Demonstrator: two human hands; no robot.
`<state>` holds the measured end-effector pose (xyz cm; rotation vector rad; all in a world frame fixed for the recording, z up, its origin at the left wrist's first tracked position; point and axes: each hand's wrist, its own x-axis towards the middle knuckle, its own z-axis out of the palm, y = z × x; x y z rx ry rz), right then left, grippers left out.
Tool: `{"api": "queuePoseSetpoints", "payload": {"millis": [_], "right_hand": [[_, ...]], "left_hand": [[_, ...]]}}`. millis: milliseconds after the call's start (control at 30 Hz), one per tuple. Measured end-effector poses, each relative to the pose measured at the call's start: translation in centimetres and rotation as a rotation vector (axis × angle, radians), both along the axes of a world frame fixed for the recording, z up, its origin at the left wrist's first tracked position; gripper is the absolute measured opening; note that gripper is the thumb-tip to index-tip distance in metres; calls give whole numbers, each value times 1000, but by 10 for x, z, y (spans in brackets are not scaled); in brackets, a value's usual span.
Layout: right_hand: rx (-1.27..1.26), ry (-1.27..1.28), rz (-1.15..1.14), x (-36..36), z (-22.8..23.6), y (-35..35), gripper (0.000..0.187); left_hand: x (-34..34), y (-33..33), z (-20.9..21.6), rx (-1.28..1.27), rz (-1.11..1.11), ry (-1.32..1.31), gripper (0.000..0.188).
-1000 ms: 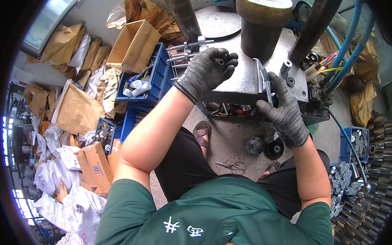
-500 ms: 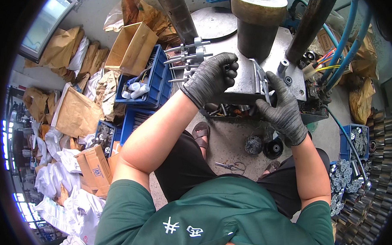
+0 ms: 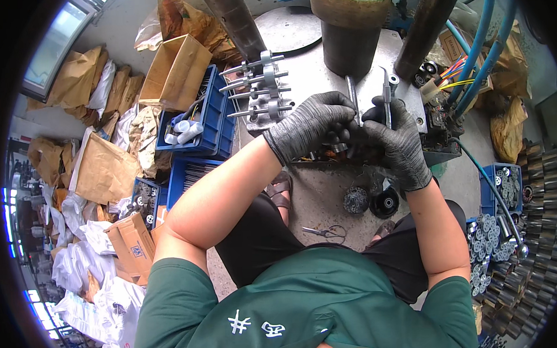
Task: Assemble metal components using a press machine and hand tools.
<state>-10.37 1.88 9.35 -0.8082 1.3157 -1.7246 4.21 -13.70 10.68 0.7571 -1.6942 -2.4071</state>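
My gloved left hand [image 3: 307,125] pinches a slim metal rod [image 3: 352,93] that stands nearly upright over the front edge of the machine's plate. Below those fingers sits a round shiny metal part [image 3: 338,146]; whether the hand also holds it, I cannot tell. Close by on the right, my gloved right hand [image 3: 402,146] is closed around a metal caliper [image 3: 387,95], its jaws pointing away from me. Left of both hands, several pointed shafts with round collars [image 3: 268,82] lie side by side on the plate.
A thick press ram [image 3: 347,46] stands over the metal plate [image 3: 302,66] between two dark columns. Blue crates [image 3: 211,130] and a cardboard box [image 3: 178,73] are at the left. Scissors [image 3: 325,232] and a black wheel [image 3: 384,203] lie on the floor. Blue hoses [image 3: 488,56] hang at the right.
The left hand has moved right and down, and the rod now shows upright in its fingers. The caliper has turned from slanted to nearly upright in the right hand. The view has shifted slightly.
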Motion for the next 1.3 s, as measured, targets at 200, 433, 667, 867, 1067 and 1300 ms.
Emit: {"api": "queuePoseSetpoints", "payload": {"millis": [200, 433, 667, 867, 1067, 1300], "right_hand": [[41, 85, 9, -7, -5, 1, 39], [34, -173, -16, -10, 0, 3, 40], [105, -65, 51, -9, 14, 14, 54], [129, 20, 167, -8, 21, 19, 68], [29, 260, 88, -2, 3, 18, 77], [76, 1280, -138, -5, 18, 19, 74]], "left_hand": [[-4, 17, 2, 125, -76, 8, 14], [-1, 7, -17, -699, -228, 113, 15], [-3, -7, -4, 324, 258, 144, 21], [4, -17, 2, 163, 162, 178, 34], [5, -13, 6, 168, 280, 144, 33], [4, -12, 14, 234, 347, 121, 29]]}}
